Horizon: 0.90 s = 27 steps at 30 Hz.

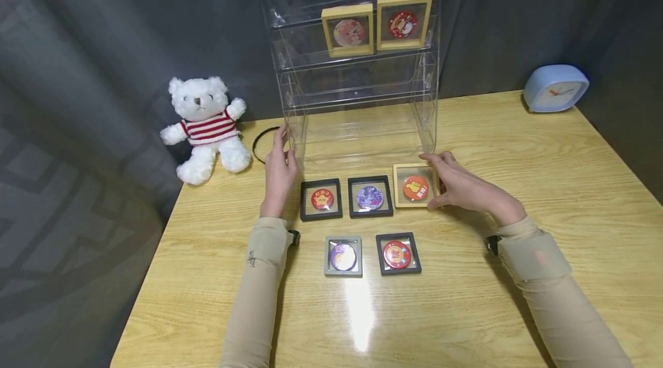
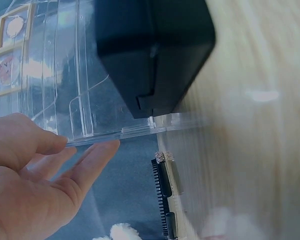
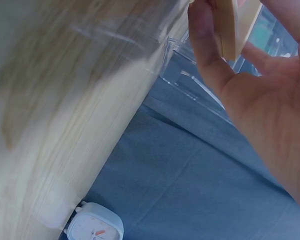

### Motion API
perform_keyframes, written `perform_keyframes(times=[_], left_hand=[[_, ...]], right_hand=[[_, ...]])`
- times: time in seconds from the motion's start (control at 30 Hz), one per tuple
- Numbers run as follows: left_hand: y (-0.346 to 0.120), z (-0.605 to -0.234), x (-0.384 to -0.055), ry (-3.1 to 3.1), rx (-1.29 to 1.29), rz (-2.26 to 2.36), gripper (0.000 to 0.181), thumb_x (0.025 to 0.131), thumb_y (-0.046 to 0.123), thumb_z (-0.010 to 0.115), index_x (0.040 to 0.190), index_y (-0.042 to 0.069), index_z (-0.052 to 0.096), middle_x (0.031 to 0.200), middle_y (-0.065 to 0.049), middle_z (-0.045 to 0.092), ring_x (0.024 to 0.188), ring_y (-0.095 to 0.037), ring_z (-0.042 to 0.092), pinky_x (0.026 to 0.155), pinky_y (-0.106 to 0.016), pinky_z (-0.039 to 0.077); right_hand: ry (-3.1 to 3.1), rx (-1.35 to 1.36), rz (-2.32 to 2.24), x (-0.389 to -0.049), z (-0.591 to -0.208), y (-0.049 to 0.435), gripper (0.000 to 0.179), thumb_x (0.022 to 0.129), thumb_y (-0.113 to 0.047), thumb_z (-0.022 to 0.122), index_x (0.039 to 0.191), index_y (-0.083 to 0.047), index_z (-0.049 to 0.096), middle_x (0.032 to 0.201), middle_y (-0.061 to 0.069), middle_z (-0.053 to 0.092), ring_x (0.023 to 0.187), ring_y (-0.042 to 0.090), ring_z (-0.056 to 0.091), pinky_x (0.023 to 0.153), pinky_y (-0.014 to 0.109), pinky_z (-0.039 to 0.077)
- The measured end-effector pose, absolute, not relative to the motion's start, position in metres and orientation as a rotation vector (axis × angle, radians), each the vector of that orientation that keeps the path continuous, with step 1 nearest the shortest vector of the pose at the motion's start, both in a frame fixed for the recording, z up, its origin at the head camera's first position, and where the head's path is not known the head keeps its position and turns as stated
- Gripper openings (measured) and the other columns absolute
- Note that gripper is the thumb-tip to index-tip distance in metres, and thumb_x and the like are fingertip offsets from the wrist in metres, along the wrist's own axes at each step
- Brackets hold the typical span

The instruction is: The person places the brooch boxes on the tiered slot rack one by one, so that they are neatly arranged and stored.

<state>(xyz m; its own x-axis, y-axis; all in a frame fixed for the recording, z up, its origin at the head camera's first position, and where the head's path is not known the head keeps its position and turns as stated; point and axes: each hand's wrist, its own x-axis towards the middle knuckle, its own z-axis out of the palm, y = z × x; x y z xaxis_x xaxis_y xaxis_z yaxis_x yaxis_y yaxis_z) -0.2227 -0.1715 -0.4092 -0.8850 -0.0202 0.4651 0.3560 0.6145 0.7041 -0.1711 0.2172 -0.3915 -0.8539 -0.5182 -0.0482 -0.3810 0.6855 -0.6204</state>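
My right hand [image 1: 466, 186] grips the right side of a pale-yellow display frame [image 1: 396, 186] with an orange thumbs-up button badge [image 1: 416, 188] in it. In the right wrist view, fingers and thumb lie on either side of this frame [image 3: 229, 30]. My left hand [image 1: 279, 175] touches the left side of a clear acrylic display rack [image 1: 357, 158], its fingers fairly straight along the panel's edge in the left wrist view. Two pale-yellow framed badges, one pink [image 1: 349, 33] and one red [image 1: 403, 23], stand on an upper tier at right.
Before the rack lie black frames with a red star badge [image 1: 322, 199], a purple badge [image 1: 369, 198] and a red badge [image 1: 397, 254], plus a grey frame [image 1: 343, 256]. A white teddy bear [image 1: 204, 126] and black ring-shaped band [image 1: 257, 140] sit left, a blue clock [image 1: 555, 88] far right.
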Motion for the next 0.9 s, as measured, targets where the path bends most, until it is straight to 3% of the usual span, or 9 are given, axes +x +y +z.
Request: perform_keyframes(times=[0.13,0.33,0.47,0.63,0.9], left_hand=[[-0.1717,-0.4093,-0.2222,-2.420,-0.256,-1.191,0.058,0.104,-0.014,0.051,0.160,-0.001,0.040,0.156,-0.024,0.052,0.129,-0.048,0.062,0.103,-0.048,0.060],[-0.1716,-0.4091,-0.2224,-2.417,-0.258,-1.190,0.058,0.104,-0.015,0.052,0.159,-0.001,0.040,0.156,-0.025,0.052,0.127,-0.050,0.063,0.102,-0.049,0.061],[-0.1715,-0.4083,-0.2215,-2.421,-0.256,-1.189,0.058,0.104,-0.015,0.051,0.159,-0.002,0.040,0.156,-0.026,0.052,0.125,-0.051,0.063,0.102,-0.049,0.061],[-0.1712,-0.4071,-0.2204,-2.423,-0.254,-1.195,0.059,0.104,-0.014,0.051,0.160,-0.002,0.040,0.156,-0.026,0.052,0.126,-0.051,0.063,0.102,-0.049,0.061],[-0.1709,-0.4067,-0.2208,-2.418,-0.262,-1.191,0.059,0.103,-0.015,0.051,0.159,-0.002,0.040,0.156,-0.026,0.051,0.125,-0.052,0.063,0.101,-0.050,0.061]], right_hand=[[2.680,-0.731,-0.914,-0.1718,-0.3916,0.2177,0.111,0.078,-0.010,0.096,0.160,0.011,0.024,0.135,0.036,0.037,0.102,0.039,0.050,0.085,0.054,0.055],[2.676,-0.717,-0.929,-0.1723,-0.3903,0.2188,0.106,0.080,-0.005,0.094,0.159,0.012,0.027,0.131,0.034,0.038,0.094,0.034,0.051,0.076,0.043,0.054],[2.682,-0.694,-0.936,-0.1727,-0.3881,0.2193,0.100,0.082,-0.001,0.091,0.159,0.013,0.028,0.134,0.036,0.039,0.103,0.041,0.054,0.086,0.054,0.057],[2.708,-0.689,-0.930,-0.1735,-0.3863,0.2194,0.092,0.085,0.001,0.087,0.157,0.015,0.031,0.141,0.040,0.039,0.118,0.050,0.052,0.100,0.068,0.052],[2.750,-0.718,-0.969,-0.1763,-0.3855,0.2216,0.073,0.089,0.009,0.080,0.150,0.018,0.040,0.138,0.041,0.046,0.105,0.050,0.063,0.090,0.061,0.061]])
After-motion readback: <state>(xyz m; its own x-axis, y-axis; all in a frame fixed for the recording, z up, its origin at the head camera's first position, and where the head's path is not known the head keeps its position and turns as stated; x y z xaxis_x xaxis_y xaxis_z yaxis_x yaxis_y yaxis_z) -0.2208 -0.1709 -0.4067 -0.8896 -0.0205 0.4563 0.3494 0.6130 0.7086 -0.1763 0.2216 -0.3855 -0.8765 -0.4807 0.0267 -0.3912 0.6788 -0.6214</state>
